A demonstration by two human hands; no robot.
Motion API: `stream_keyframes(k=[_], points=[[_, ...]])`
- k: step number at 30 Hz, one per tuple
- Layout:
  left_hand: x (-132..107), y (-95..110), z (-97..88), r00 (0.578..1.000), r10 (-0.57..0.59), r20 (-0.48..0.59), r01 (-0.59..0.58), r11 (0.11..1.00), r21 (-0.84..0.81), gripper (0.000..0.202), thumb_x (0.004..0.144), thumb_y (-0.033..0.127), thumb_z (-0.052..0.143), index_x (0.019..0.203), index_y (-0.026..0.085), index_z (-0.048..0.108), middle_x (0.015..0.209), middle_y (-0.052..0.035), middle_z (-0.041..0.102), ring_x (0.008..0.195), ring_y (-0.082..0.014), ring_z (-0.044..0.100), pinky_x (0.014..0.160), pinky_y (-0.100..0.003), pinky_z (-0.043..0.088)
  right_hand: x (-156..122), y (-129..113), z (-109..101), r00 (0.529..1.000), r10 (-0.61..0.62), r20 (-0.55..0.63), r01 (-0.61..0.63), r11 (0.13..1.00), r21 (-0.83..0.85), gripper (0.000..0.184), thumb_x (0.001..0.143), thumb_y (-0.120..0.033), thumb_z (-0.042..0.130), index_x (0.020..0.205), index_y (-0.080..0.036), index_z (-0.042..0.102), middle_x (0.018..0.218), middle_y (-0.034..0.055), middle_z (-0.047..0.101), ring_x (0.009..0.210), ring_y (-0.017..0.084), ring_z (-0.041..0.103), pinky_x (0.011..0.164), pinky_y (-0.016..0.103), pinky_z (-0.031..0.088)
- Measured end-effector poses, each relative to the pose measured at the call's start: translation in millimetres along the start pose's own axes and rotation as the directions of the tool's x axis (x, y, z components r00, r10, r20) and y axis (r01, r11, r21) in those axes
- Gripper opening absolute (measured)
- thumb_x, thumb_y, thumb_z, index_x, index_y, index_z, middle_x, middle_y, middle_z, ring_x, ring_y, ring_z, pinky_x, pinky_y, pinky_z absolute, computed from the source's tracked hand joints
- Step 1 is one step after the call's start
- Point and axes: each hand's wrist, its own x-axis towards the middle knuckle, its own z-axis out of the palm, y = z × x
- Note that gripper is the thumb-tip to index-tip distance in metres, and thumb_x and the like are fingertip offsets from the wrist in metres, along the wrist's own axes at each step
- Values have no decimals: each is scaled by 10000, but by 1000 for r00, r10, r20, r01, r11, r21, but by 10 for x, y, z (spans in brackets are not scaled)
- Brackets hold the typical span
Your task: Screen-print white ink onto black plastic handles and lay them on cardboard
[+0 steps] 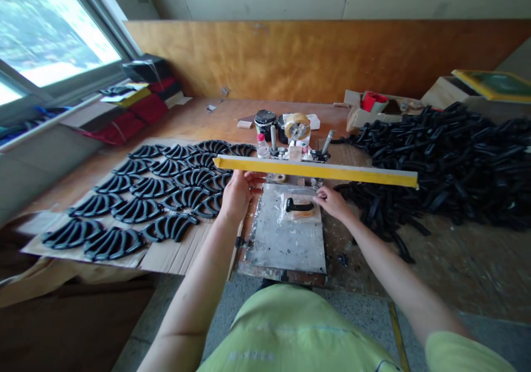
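A yellow-edged screen frame is raised above a grey metal plate. On the plate lies one curved black plastic piece over a tan jig. My left hand grips the underside of the frame near its left end. My right hand rests at the plate's right edge, fingertips pinched beside the black piece; whether they touch it is unclear.
Rows of curved black pieces lie on cardboard to the left. A large heap of the same pieces fills the right. A tape roll, a small bottle and a black tub stand behind the frame.
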Motion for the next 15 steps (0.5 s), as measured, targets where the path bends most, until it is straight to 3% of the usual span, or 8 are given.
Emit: stream_keyframes(k=[2, 4, 5, 7, 9, 11, 12, 15], points=[[-53, -163, 42, 996, -16, -90, 15, 1000, -10, 490, 835, 575, 527, 1136, 190, 549, 816, -32, 679, 662, -119, 638, 499, -176, 462, -159, -188, 220, 991, -98, 92, 106, 991, -83, 244, 767, -257, 699, 1003, -222, 647, 987, 55, 653, 944, 210, 584, 827, 323, 445], [-221, -465, 45, 981, -178, -77, 180, 983, 21, 526, 821, 594, 542, 1161, 193, 523, 892, -58, 701, 642, -123, 646, 472, -181, 456, -293, -439, 366, 987, -131, 97, 146, 976, -161, 192, 799, -223, 674, 989, -208, 650, 1002, 76, 630, 993, 227, 556, 867, 354, 436], [-332, -645, 36, 950, -310, -28, 312, 948, 58, 554, 809, 609, 550, 1168, 188, 517, 943, -84, 707, 648, -136, 657, 458, -190, 453, -361, -575, 413, 989, -132, 61, 141, 975, -172, 146, 825, -225, 651, 969, -198, 652, 984, 82, 622, 991, 230, 549, 874, 359, 437], [-552, -989, -22, 839, -541, 54, 530, 836, 142, 598, 791, 642, 545, 1158, 171, 527, 1019, -131, 705, 688, -174, 681, 444, -210, 451, -503, -828, 466, 980, -200, 10, 200, 971, -134, 121, 874, -242, 598, 969, -189, 651, 949, 82, 615, 975, 221, 544, 874, 345, 445], [-696, -1231, -177, 794, -607, 21, 592, 781, 199, 575, 783, 650, 538, 1075, 157, 570, 979, -133, 711, 682, -181, 680, 435, -206, 427, -642, -967, 468, 933, -357, 40, 359, 932, -43, 158, 902, -244, 562, 1035, -209, 640, 953, 65, 623, 976, 202, 549, 878, 321, 452], [-716, -1332, -484, 828, -551, -101, 556, 786, 272, 526, 784, 646, 512, 902, 143, 609, 818, -106, 712, 589, -156, 640, 420, -196, 384, -782, -879, 397, 902, -427, 71, 425, 904, 35, 195, 913, -219, 541, 1089, -235, 623, 986, 47, 639, 977, 184, 566, 885, 313, 459], [-688, -1338, -696, 847, -504, -168, 530, 779, 334, 515, 788, 640, 492, 806, 140, 611, 721, -90, 695, 528, -143, 602, 409, -196, 359, -862, -730, 331, 922, -383, 63, 382, 924, 33, 206, 910, -199, 537, 1096, -239, 616, 1011, 46, 644, 982, 185, 573, 887, 321, 462], [-586, -1276, -1439, 870, -328, -368, 488, 683, 544, 556, 840, 596, 365, 549, 161, 550, 485, -61, 586, 397, -131, 471, 395, -226, 330, -1179, 32, 74, 1000, -26, -16, 23, 987, -162, 208, 845, -116, 573, 1022, -215, 617, 1045, 86, 636, 1002, 234, 577, 876, 382, 462]])
